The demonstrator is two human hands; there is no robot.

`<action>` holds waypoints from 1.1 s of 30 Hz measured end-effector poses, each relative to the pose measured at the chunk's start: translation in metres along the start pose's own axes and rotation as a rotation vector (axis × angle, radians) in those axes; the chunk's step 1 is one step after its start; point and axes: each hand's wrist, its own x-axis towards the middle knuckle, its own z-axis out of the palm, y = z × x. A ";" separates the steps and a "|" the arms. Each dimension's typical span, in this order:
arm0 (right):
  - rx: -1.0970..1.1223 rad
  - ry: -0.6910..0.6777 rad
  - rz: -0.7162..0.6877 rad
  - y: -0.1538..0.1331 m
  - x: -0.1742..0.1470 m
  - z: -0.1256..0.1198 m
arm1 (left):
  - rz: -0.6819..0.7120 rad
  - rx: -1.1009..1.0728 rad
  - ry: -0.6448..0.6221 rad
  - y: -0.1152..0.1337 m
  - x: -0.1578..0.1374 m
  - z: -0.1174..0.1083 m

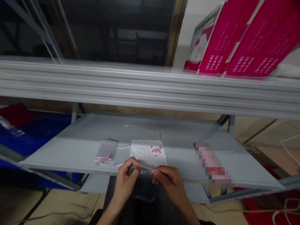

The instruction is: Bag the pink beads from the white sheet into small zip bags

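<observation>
at the lower left of the frame, the zip bag of pink tablets (107, 150) lies near the front edge of the grey tabletop (182, 140), so a sweep of your left forearm could nudge it off. just right of it, the second clear bag (118, 164) is partly covered by your fingers and could get dragged along. at lower centre, the clear zip bag (145, 190) you hold hangs past that edge over a dark surface; if one pinch slips, it could drop, and an uneven pull could leave its seam crooked. a little right, the loose pink tablets (156, 150) show against the white sheet (142, 150); whether they're on it or under film you can't tell here, but if loose, a knock from your right knuckles could scatter them. as for your pose, your left hand (127, 178) comes up from the bottom, index bent and thumb pinching the bag's left top corner; your right hand (170, 181) mirrors it, thumb and forefinger gripping the right end, other fingers curled beneath, both wrists angled inward.
</observation>
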 end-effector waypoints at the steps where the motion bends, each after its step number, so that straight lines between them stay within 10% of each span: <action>1: -0.037 -0.001 -0.014 -0.001 0.000 -0.002 | 0.007 0.000 -0.027 0.001 0.001 -0.002; 10: -0.335 -0.070 -0.090 -0.014 -0.008 -0.005 | 0.315 0.298 -0.326 0.032 0.005 -0.006; 33: -0.509 -0.122 -0.173 -0.022 -0.016 -0.010 | 0.293 0.343 -0.254 0.027 0.002 -0.017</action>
